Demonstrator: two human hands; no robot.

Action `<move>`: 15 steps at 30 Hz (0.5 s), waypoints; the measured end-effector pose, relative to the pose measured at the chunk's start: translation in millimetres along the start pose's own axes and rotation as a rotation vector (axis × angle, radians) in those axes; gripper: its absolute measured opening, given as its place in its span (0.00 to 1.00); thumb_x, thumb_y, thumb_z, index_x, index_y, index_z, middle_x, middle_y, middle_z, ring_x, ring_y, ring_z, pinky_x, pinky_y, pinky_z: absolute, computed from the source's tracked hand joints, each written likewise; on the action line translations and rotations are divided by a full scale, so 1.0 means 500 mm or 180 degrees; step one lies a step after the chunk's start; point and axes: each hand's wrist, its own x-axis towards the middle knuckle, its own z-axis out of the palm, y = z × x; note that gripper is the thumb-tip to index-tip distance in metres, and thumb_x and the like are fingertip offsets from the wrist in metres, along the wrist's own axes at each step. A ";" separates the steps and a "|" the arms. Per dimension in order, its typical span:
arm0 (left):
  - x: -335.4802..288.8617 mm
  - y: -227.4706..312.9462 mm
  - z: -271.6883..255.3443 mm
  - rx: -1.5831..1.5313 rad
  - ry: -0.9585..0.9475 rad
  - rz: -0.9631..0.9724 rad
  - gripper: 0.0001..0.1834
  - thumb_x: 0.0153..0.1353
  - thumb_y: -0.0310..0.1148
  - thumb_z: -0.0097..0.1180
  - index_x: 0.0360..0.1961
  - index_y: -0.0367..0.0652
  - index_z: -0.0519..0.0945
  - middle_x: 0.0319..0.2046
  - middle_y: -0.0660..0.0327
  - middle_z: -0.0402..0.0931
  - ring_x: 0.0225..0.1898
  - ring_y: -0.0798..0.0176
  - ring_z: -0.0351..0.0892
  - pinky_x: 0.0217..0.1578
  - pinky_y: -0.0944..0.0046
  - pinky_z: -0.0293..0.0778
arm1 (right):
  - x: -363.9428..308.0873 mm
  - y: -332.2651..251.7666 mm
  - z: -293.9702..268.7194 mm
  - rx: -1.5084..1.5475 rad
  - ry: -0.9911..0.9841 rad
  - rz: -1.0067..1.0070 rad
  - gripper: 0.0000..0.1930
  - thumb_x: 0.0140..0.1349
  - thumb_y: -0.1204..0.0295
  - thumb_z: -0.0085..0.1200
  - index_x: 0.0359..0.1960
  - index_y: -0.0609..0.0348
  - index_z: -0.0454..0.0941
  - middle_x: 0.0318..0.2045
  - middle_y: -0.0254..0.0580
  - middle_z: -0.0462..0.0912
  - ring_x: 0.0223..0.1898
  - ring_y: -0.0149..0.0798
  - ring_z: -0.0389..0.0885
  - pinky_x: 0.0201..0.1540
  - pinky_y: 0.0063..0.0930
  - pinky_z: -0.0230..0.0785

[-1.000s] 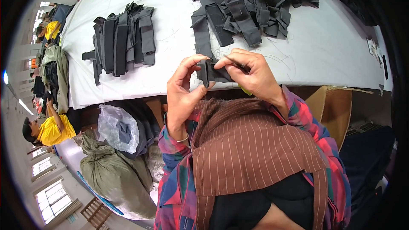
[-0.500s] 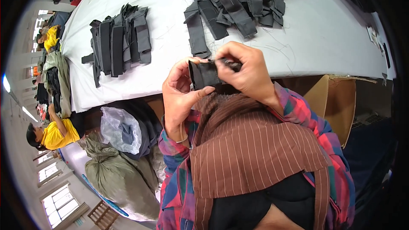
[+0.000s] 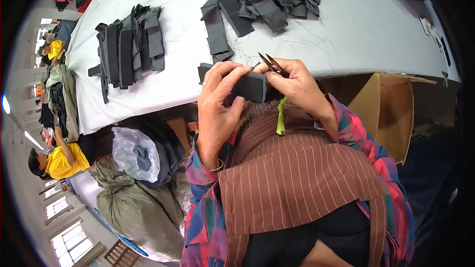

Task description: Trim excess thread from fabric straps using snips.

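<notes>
My left hand is closed around a dark grey fabric strip, held above the table's near edge. Part of the strip sticks out to the left of the fingers, and its other end reaches my right hand. That right hand grips a small pair of thread snips, their pointed blades aimed up and to the left over the strip's top edge. Its thumb and fingertips are at the strip's right end; whether they pinch it I cannot tell. A bright green ribbon hangs below the right hand.
On the white table lie a stack of dark strips at left and a larger heap at the far side. Below stand a cardboard box and stuffed bags. A person in yellow works further left.
The snips' blades now show above my right hand, and the green ribbon has come into view. The strip has been turned in my hands, and my left fingers now fold over its top.
</notes>
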 end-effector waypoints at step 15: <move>-0.020 -0.068 0.073 -0.1071 0.0874 -0.1096 0.27 0.49 0.18 0.58 0.53 0.41 0.72 0.55 0.54 0.66 0.51 0.58 0.70 0.47 0.63 0.69 | -0.032 0.000 -0.043 -0.0969 -0.0103 -0.0480 0.09 0.59 0.74 0.57 0.39 0.67 0.78 0.38 0.36 0.75 0.38 0.27 0.72 0.42 0.21 0.66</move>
